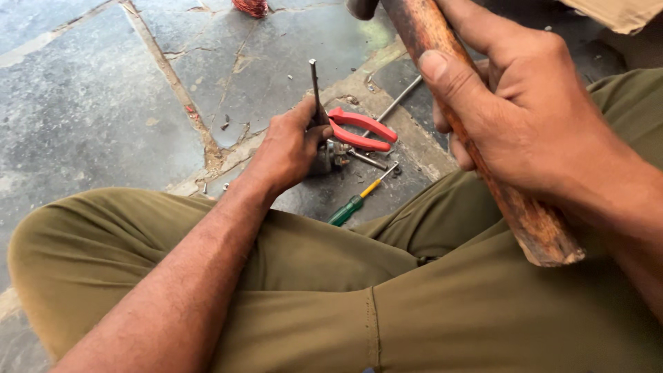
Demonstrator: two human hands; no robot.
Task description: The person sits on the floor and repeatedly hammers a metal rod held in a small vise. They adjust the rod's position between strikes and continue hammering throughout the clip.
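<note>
- Hammer [483, 131] first: only its wooden handle shows well. The head runs off the top edge, with just a dark rounded bit peeking out up there.
- Right hand [525, 110] is wrapped tight round that handle, thumb laid along the wood, fingers curled behind it and mostly hidden.
- The handle's butt end sticks out below the hand, over the right thigh.
- Left hand [293, 148] is low over the floor [83, 103], fingers closed round a thin metal punch [315, 90] that stands nearly upright, its top end clear above the knuckles.
- The punch's lower end is hidden behind the fingers; where it meets the work I cannot tell.
- Just under that hand sits a small grey metal part [331, 155], half covered, its shape hard to make out.
- So the punch stands left of the hammer and lower in the picture, the two hands well apart.
- Red pliers [362, 130] lie on the floor just right of the left hand, touching or nearly touching the metal part.
- A green-and-yellow screwdriver [356, 202] lies near the thigh, below the pliers.
- A thin metal rod [400, 100] slants away behind the pliers, its far end lost behind the right hand.
- Something of reddish wire [250, 7] is cut off at the top edge.
- Olive trousers [345, 297] fill the bottom, legs crossed.
</note>
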